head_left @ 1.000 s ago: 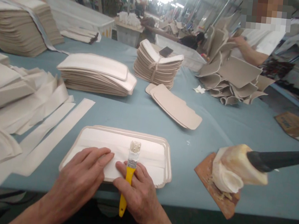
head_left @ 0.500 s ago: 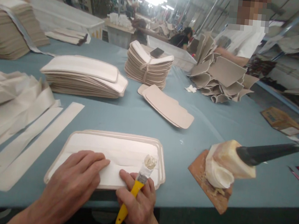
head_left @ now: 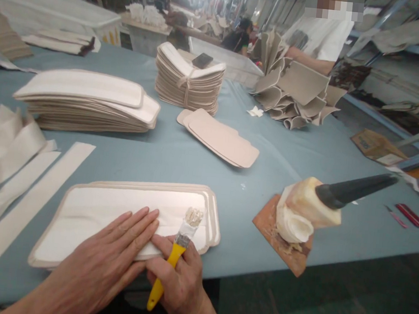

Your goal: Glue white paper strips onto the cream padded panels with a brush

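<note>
The left hand (head_left: 106,260) is lying flat and open, pressing the white strip onto the near padded panel (head_left: 129,216) on the table (head_left: 179,159), while the right hand (head_left: 179,277) is gripping the yellow-handled glue brush (head_left: 174,255), its gluing seemingly finished.

My left hand (head_left: 110,261) lies flat, palm down, fingers straight and close together, pointing up and to the right, the forearm running in from the lower left edge. My right hand (head_left: 177,280) sits just beside it, its index fingertip touching the left hand's fingertips. The right fingers are curled into a loose fist with the knuckles up, and the wrist bends back toward the bottom edge of the view.
</note>
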A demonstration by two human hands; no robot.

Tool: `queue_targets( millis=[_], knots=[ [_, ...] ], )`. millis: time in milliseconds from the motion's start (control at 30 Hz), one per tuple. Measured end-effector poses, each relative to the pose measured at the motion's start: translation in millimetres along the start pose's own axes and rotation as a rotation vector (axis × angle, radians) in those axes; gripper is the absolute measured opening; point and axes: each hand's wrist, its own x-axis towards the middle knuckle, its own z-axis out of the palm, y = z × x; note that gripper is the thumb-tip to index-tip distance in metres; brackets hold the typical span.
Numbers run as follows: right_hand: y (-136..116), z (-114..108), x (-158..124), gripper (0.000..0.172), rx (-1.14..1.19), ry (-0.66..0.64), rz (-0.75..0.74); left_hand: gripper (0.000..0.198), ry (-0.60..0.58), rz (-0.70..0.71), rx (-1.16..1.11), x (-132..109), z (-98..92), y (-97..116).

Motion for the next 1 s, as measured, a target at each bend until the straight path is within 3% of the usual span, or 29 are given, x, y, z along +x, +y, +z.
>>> queue_targets(
  millis=[133, 300, 567, 800, 1000],
  knots=[
    [0.7, -10.6, 2.1, 0.014, 0.042, -0.021, 0.003, 0.043, -0.009, 0.142, 0.048, 1.9, -6.5, -7.9],
    [11.5, -31.0, 8.2, 0.011, -0.043, 0.082, 0.098, 0.042, 0.039, 0.123, 0.026, -6.4, 2.3, -8.9],
    [56.3, -64.0, -3.6, 0.009, -0.288, 0.132, 0.352, 0.053, 0.112, 0.107, -0.096, -12.5, 12.7, -10.0],
    [57.2, -67.0, 10.1, 0.015, -0.152, 0.005, 0.237, 0.07, 0.073, 0.113, -0.128, -18.8, 13.2, -13.0],
    [61.4, -54.9, 26.2, 0.021, -0.084, -0.126, 0.158, 0.07, 0.065, 0.089, -0.14, -19.6, 14.0, -12.0]
  ],
)
